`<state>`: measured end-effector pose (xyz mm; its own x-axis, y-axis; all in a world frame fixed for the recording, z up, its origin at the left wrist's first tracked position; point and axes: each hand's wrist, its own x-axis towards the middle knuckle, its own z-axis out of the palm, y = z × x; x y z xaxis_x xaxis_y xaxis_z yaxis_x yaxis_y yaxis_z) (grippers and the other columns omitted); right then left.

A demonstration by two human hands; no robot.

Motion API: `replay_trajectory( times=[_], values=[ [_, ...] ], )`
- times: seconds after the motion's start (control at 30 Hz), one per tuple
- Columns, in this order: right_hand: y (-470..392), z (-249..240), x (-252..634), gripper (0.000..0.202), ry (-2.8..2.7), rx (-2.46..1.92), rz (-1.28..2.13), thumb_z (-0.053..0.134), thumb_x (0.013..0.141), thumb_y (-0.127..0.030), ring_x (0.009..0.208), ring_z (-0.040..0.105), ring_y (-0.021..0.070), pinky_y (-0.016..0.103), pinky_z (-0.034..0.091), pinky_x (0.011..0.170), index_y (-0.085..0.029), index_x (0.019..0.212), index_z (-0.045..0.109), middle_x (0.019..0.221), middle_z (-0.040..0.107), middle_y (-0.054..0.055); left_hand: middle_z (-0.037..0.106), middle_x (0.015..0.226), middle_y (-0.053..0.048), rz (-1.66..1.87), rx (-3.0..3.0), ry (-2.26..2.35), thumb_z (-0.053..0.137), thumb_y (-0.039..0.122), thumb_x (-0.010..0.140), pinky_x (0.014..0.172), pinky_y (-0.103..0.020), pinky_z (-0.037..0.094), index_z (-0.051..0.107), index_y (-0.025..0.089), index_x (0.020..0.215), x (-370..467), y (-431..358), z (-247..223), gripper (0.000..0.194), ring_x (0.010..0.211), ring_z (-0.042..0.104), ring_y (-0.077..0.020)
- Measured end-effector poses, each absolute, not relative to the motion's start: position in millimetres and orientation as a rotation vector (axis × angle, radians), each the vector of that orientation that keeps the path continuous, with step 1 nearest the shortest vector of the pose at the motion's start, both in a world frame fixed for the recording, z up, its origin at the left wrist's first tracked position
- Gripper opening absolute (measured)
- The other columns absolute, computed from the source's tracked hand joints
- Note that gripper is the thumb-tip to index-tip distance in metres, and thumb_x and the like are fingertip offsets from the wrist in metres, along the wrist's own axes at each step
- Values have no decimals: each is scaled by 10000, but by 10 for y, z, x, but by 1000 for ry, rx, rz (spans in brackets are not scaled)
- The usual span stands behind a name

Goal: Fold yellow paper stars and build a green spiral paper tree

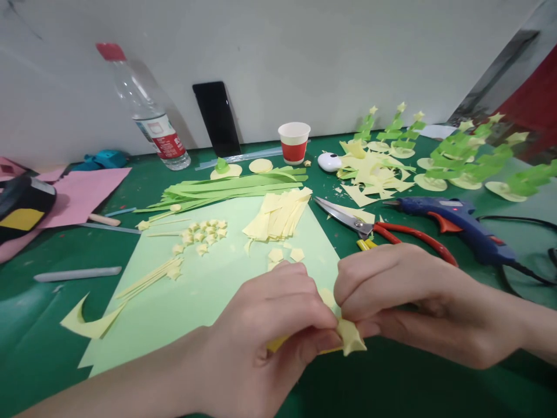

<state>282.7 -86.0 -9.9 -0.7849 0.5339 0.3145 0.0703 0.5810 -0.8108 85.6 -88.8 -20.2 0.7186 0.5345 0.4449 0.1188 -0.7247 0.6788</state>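
Close to the front, my left hand [278, 325] and my right hand [413, 302] are both closed, fingertips pinching a small pale-yellow paper star [351, 338] between them. Something deeper yellow shows beneath my left fingers; its kind is hidden. Just beyond my knuckles lie a few flat folded paper pentagons [297, 255] on a light-green sheet [217, 278]. Farther back on that sheet are a pile of pale-yellow paper strips [278, 215] and a cluster of small puffed stars [204, 233]. Scissors [361, 226] with red handles lie open past my right hand.
A blue glue gun [456, 215] with its cable lies at right, near paper scraps [374, 171] and several standing green paper plants [470, 151]. Along the wall stand a bottle [161, 133], a phone [217, 119] and a paper cup [294, 145]. Green strips [226, 188] lie behind the sheet.
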Motion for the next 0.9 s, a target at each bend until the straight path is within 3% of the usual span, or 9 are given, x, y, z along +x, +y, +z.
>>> replay_trajectory(
  times=[0.23,0.33,0.47,0.73,0.9],
  values=[
    [-861,-132,2767,207,-2102,-944,1118,503,838,-137,542,475,62,147,359,465,-155,651,590,619,551,-19,528,662,30,785,2192,733,308,86,862,520,-189,382,482,175,695,856,-822,-222,257,605,495,-80],
    [-886,-153,2755,222,-2139,-1019,989,509,826,-125,522,436,64,154,340,455,-160,612,557,578,510,-32,495,622,44,817,2287,775,373,133,869,539,-189,375,488,168,695,871,-829,-221,212,572,466,-74],
    [-932,-188,2738,214,-2229,-977,787,445,847,-101,542,441,83,177,359,474,-158,653,517,609,522,-7,482,606,49,804,2477,842,438,161,872,575,-210,367,484,163,690,884,-855,-223,188,569,439,-85],
    [-1005,-243,2716,215,-2336,-795,561,367,828,-50,574,474,125,219,371,484,-124,725,540,653,553,60,459,608,1,920,2623,660,411,53,837,545,-242,326,497,118,674,866,-884,-281,195,574,356,-112],
    [-958,-332,2730,251,-2364,-863,435,368,860,-82,613,524,132,225,405,534,-123,713,567,689,585,65,440,588,22,691,2641,748,416,67,843,584,-233,358,471,140,653,842,-819,-268,211,571,395,-110]
  ],
)
